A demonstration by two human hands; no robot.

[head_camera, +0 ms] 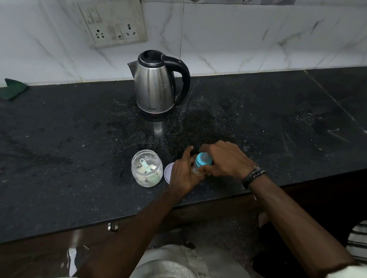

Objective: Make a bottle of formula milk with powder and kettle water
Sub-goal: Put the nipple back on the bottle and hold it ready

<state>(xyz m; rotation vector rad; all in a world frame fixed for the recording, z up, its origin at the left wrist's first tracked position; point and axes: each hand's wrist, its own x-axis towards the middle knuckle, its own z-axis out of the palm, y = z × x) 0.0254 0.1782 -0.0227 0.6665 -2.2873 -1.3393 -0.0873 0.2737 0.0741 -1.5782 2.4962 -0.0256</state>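
A small baby bottle with a blue collar and clear cap stands on the black counter near its front edge. My left hand grips the bottle's body from the left. My right hand wraps over the blue top from the right. An open clear jar of pale formula powder with a light green scoop inside stands just left of my hands. Its pale lid lies flat between jar and bottle, partly hidden by my left hand. A steel kettle with a black handle stands at the back, lid closed.
A green cloth lies at the counter's far left by the wall. A wall socket panel sits above the kettle. Part of a striped fabric shows at the lower right, below the counter edge.
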